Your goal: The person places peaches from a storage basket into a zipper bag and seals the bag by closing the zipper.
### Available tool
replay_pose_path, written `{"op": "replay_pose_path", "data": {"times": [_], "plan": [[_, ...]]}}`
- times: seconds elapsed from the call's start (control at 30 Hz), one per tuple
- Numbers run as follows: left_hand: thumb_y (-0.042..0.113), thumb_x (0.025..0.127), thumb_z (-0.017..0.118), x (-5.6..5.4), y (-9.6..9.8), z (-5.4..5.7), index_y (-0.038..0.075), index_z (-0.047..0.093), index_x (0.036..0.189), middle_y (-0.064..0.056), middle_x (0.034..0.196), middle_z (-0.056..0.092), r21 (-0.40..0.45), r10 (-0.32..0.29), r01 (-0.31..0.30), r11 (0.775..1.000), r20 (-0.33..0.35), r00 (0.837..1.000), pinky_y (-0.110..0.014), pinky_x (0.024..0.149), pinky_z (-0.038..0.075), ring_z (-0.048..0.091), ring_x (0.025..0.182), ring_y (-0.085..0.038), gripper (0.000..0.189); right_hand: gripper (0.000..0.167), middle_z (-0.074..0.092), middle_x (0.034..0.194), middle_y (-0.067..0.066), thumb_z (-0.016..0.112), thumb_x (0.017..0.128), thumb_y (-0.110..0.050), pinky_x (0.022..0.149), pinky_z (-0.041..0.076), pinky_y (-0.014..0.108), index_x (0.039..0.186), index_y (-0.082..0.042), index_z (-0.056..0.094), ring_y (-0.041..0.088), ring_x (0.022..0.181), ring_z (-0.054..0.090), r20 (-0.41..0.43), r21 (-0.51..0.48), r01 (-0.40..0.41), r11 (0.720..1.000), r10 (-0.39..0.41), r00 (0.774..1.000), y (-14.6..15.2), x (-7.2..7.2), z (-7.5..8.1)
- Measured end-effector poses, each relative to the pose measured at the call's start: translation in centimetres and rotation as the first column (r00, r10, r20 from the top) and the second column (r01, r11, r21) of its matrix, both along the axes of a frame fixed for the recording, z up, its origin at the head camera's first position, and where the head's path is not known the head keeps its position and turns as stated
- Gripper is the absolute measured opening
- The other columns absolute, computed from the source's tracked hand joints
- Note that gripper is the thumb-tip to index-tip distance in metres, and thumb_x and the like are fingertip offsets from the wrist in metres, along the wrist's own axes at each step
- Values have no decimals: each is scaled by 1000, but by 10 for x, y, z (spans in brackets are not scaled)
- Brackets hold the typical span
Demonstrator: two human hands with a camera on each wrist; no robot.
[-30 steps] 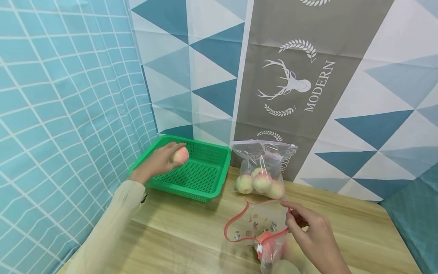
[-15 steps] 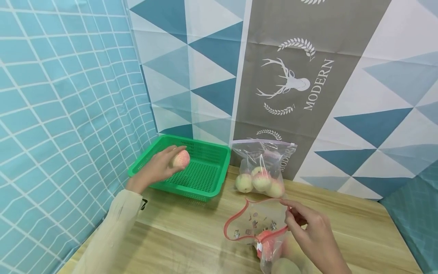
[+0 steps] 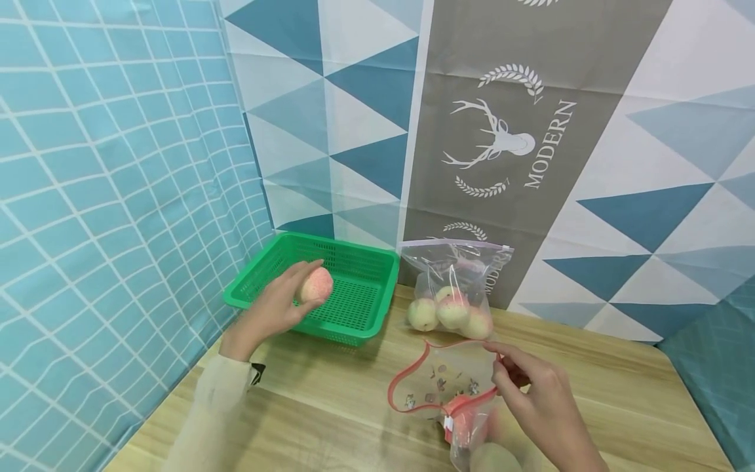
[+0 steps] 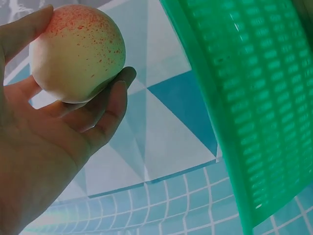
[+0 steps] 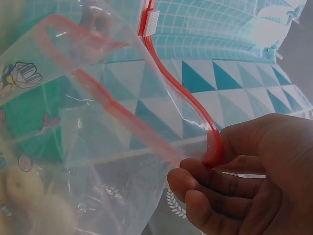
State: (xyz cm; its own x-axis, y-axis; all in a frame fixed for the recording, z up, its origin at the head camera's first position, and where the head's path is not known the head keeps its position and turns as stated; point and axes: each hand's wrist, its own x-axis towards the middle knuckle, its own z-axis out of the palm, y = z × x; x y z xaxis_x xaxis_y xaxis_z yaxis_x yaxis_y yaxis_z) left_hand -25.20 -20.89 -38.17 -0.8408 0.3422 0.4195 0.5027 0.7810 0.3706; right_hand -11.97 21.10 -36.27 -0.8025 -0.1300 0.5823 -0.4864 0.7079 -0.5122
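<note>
My left hand (image 3: 272,308) grips a peach (image 3: 316,286), pale with a red-speckled blush, over the front left part of the green basket (image 3: 377,308). In the left wrist view the thumb and curled fingers wrap the peach (image 4: 78,51), beside the basket wall (image 4: 210,98). My right hand (image 3: 539,400) pinches the red zip edge of a clear zip bag (image 3: 439,380) printed with small figures. The bag's mouth gapes toward the basket, and fruit shows inside its lower part. Up close in the right wrist view, thumb and fingers hold the red rim (image 5: 213,144).
A second zip bag (image 3: 451,275) with a lilac zip stands by the back wall, holding several peaches. It is right of the basket on the wooden table (image 3: 330,419). Blue tiled cloth (image 3: 118,196) hangs at the left, patterned cloth (image 3: 501,131) behind.
My left hand has moved slightly right and toward me with the peach, still over the basket. The right hand and its bag have stayed nearly in place.
</note>
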Motion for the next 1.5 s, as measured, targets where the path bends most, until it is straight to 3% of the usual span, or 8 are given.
{"op": "replay_pose_path", "data": {"times": [0.17, 0.37, 0.6, 0.87, 1.0, 1.17, 1.3, 1.5], "plan": [[36, 91, 73, 17, 6, -5, 22, 37, 154, -14, 153, 41, 31, 7, -7, 999, -6, 1000, -68, 100, 39, 36, 141, -43, 74, 31, 60, 69, -15, 66, 82, 11, 54, 50, 16, 104, -9, 75, -2, 59, 55, -1, -7, -12, 1000, 12, 1000, -1, -1, -3], [33, 90, 74, 26, 10, -5, 24, 35, 155, -15, 155, 38, 56, 35, -34, 998, -11, 999, -70, 99, 38, 38, 138, -45, 76, 31, 61, 69, -14, 67, 82, 11, 53, 50, 17, 104, -8, 75, -2, 58, 55, 3, -11, -16, 1000, 16, 1000, -2, -2, -4], [35, 89, 76, 33, 23, 0, 15, 34, 153, -16, 150, 43, 108, 45, -45, 993, 6, 999, -59, 85, 53, 60, 112, -40, 79, 31, 59, 69, -15, 66, 83, 10, 54, 49, 16, 105, -9, 75, -2, 58, 54, 12, -12, -7, 1000, 7, 1000, 2, -2, -7], [38, 86, 78, 42, 33, 10, 11, 38, 144, -13, 131, 56, 131, 58, -61, 990, 22, 998, -48, 76, 56, 62, 103, -32, 75, 30, 60, 69, -15, 67, 83, 10, 55, 49, 14, 105, -8, 75, -2, 59, 55, -1, -19, -9, 1000, 9, 1000, 4, -2, -8], [39, 86, 78, 50, 36, 17, 11, 40, 143, -9, 132, 55, 126, 34, -31, 992, -24, 999, -44, 76, 55, 62, 100, -27, 73, 30, 61, 70, -14, 67, 83, 10, 55, 48, 13, 106, -7, 75, -2, 60, 56, -15, -9, -17, 1000, 17, 1000, 6, -3, -6], [35, 85, 80, 58, 40, 25, 11, 42, 144, -13, 143, 41, 110, 12, 1, 994, -118, 993, -41, 73, 56, 63, 94, -28, 74, 30, 61, 71, -14, 66, 84, 10, 57, 48, 12, 107, -7, 75, -2, 60, 56, -30, -6, -30, 1000, 30, 999, 8, -4, -3], [32, 84, 81, 62, 43, 30, 18, 43, 146, -13, 141, 38, 107, 16, -2, 994, -130, 991, -34, 66, 54, 62, 83, -23, 74, 31, 61, 71, -14, 66, 84, 10, 57, 48, 11, 107, -8, 75, -2, 60, 56, -42, -4, -36, 999, 36, 998, 9, -5, -1], [34, 80, 84, 69, 49, 35, 11, 42, 146, -11, 138, 50, 91, 17, -6, 996, -119, 993, -44, 80, 56, 61, 106, -28, 81, 31, 62, 72, -13, 66, 84, 9, 56, 48, 12, 107, -8, 75, -2, 59, 56, -23, -11, -37, 999, 37, 999, 6, -3, -2]]}}
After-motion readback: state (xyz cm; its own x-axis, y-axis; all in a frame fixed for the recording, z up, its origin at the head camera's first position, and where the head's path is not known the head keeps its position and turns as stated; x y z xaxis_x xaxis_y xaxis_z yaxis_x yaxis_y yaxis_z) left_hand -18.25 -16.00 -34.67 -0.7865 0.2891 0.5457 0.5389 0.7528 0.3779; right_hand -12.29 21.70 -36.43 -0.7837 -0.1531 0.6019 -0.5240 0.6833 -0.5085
